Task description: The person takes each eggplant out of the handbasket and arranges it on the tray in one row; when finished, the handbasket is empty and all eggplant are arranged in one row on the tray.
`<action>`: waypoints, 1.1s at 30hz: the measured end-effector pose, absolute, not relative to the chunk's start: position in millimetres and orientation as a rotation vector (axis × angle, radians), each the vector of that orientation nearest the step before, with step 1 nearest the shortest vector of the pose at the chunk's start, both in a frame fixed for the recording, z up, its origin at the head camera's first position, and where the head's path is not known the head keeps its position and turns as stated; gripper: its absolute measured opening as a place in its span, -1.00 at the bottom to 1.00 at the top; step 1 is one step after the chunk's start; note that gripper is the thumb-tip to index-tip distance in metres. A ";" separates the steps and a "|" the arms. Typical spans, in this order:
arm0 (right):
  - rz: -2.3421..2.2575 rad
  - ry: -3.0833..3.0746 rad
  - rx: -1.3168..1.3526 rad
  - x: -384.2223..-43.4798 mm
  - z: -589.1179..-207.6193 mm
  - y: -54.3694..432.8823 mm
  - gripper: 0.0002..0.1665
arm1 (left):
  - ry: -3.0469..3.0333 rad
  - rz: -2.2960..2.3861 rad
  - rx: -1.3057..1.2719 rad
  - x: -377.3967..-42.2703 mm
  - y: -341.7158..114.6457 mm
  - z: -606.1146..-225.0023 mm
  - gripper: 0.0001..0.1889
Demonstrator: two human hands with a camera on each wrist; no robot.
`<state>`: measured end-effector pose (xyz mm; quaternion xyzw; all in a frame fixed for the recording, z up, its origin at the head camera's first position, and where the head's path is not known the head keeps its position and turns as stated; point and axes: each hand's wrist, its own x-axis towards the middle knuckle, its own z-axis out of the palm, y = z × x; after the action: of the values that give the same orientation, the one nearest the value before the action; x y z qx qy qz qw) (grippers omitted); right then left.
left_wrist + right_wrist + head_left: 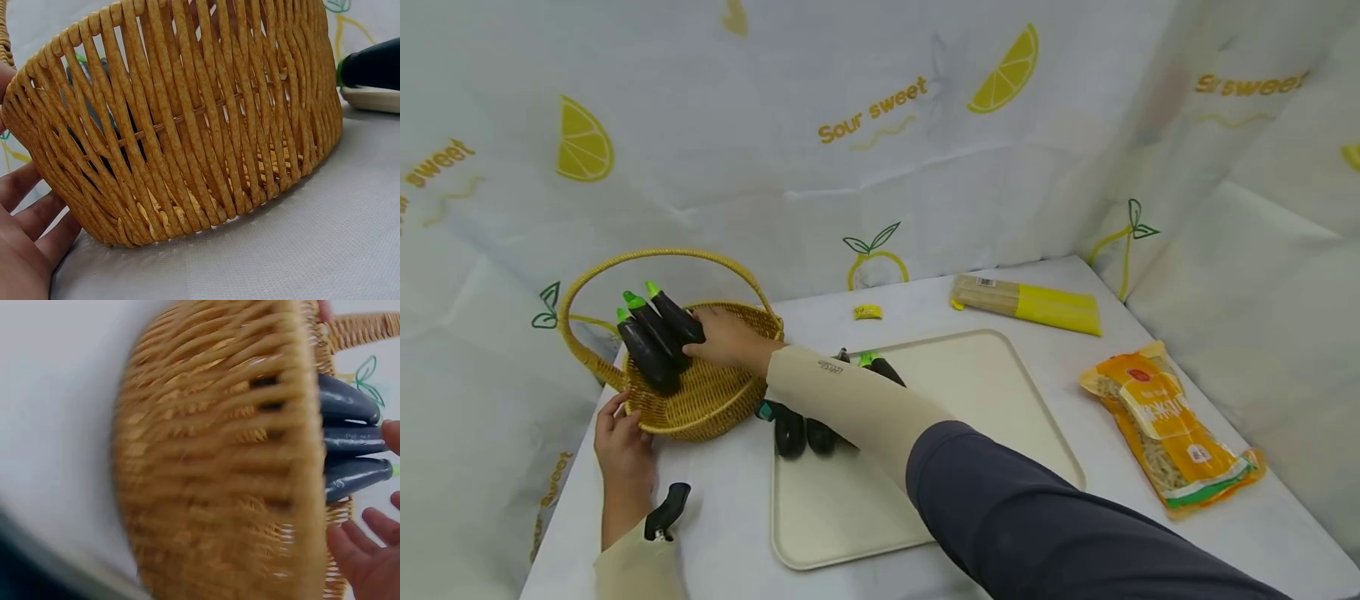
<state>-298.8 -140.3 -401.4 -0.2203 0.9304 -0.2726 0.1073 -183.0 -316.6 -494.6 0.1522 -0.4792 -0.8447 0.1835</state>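
Tabletop (722, 533): right hand (726, 337) spread by eggplants (656, 330).

Lemon-print sheeting (737, 108) — white table (730, 517)

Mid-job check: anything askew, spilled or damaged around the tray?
One thing: an eggplant pokes its stem end past the left edge of the tray, so it isn't wholly within the rim. I see nothing spilled or damaged.
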 end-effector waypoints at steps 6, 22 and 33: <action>-0.785 2.704 -0.536 -303.3 -422.2 -166.3 -0.17 | -1.396 -2.344 0.449 -176.0 -320.1 -493.5 -0.65; -0.740 2.684 -0.412 -320.6 -449.4 -178.3 -0.31 | -1.276 -2.400 0.469 -180.9 -317.8 -494.3 -0.66; -0.940 2.574 -0.244 -320.5 -433.6 -175.7 -0.06 | -1.391 -2.348 0.447 -180.2 -315.5 -494.0 -0.62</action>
<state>-320.5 -175.7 -433.6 -0.0871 0.9179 -0.3351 0.1938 -180.2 -315.5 -494.0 0.1588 -0.4941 -0.8341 0.1870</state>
